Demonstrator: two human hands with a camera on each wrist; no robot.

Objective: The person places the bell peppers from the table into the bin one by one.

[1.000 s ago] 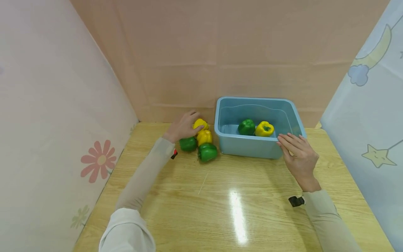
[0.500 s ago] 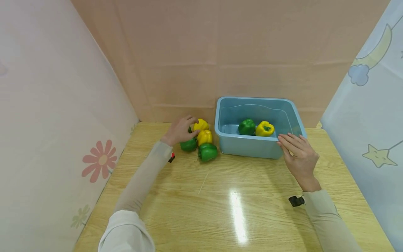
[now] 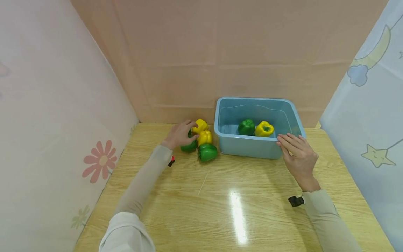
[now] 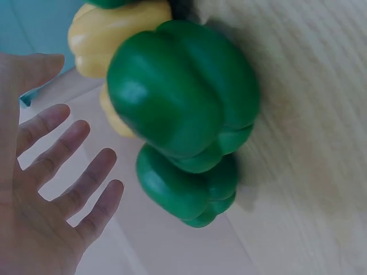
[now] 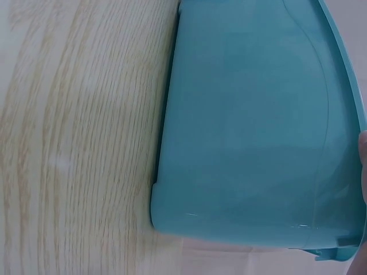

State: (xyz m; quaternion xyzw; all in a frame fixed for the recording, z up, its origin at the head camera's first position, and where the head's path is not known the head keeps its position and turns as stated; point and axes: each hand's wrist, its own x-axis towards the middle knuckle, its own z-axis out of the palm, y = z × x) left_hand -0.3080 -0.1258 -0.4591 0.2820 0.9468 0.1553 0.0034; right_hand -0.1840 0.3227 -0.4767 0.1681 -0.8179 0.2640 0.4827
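My left hand (image 3: 181, 135) hovers beside a cluster of bell peppers left of the bin, fingers spread and holding nothing. Nearest it in the left wrist view are one green bell pepper (image 4: 183, 94) and another green bell pepper (image 4: 192, 186). In the head view, a yellow bell pepper (image 3: 200, 126) lies at the back, another yellow bell pepper (image 3: 205, 138) in the middle and a green bell pepper (image 3: 207, 152) in front; my hand partly hides the other green ones. My right hand (image 3: 299, 155) holds the blue plastic bin (image 3: 248, 145) by its front right rim, fingers over the edge, thumb outside.
Inside the bin sit a green bell pepper (image 3: 246, 127) and a yellow bell pepper (image 3: 264, 129). The wooden table (image 3: 195, 210) ends at a tan backdrop (image 3: 176, 70), with printed panels on both sides.
My left hand has drawn back slightly to the left, off the rear yellow pepper, uncovering more of it. The right hand and the bin have stayed put.
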